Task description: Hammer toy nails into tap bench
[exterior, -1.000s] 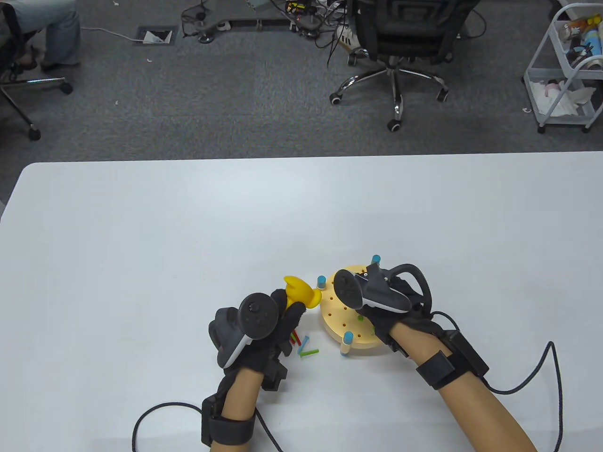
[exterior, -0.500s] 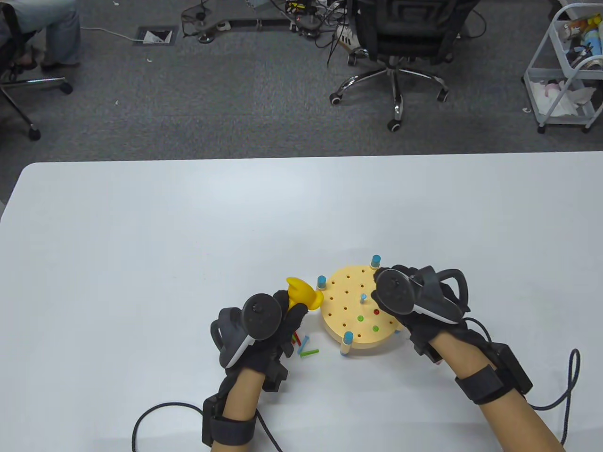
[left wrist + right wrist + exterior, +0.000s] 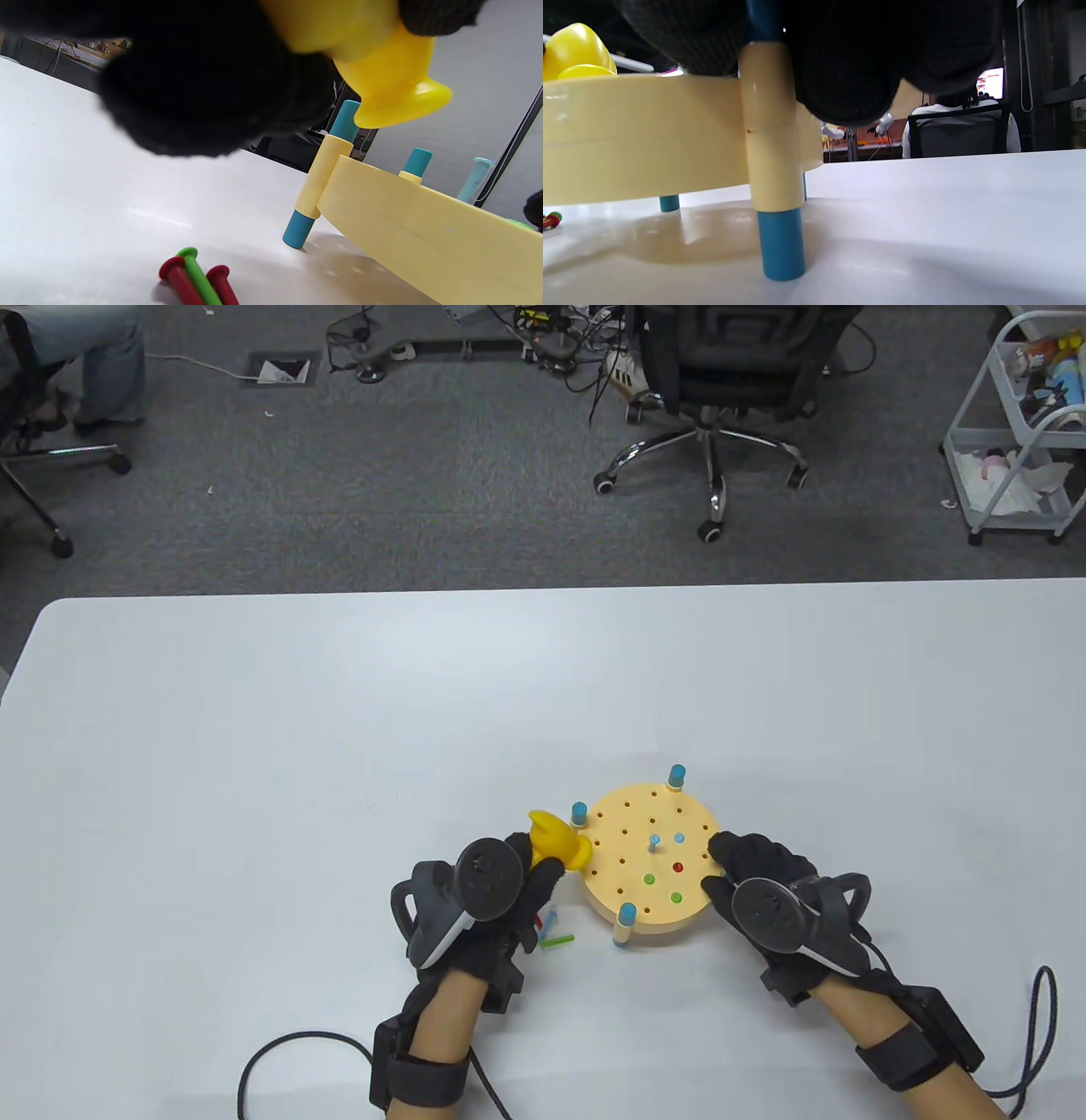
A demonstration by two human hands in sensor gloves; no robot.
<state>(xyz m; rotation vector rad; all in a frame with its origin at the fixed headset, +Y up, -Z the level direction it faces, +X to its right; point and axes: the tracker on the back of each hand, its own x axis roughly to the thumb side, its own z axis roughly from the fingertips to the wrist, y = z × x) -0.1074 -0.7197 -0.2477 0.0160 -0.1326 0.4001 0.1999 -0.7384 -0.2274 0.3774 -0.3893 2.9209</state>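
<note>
At the near table edge, my left hand (image 3: pixel 501 891) grips the yellow plastic toy hammer (image 3: pixel 556 840) beside the round pale-yellow pegged tap bench (image 3: pixel 649 865), ready to strike, I judge, while my right hand (image 3: pixel 764 874) curls its fingers on the rim to steady it.

A white table (image 3: pixel 339 729) filled the lower half, under even overhead light. Beyond it lay grey carpet (image 3: pixel 424 492). A black office chair (image 3: pixel 721 381) stood at top centre, cables (image 3: pixel 475 339) tangled beside it. A white cart (image 3: pixel 1018 432) sat far right; another chair's legs (image 3: pixel 42 475) showed far left.
</note>
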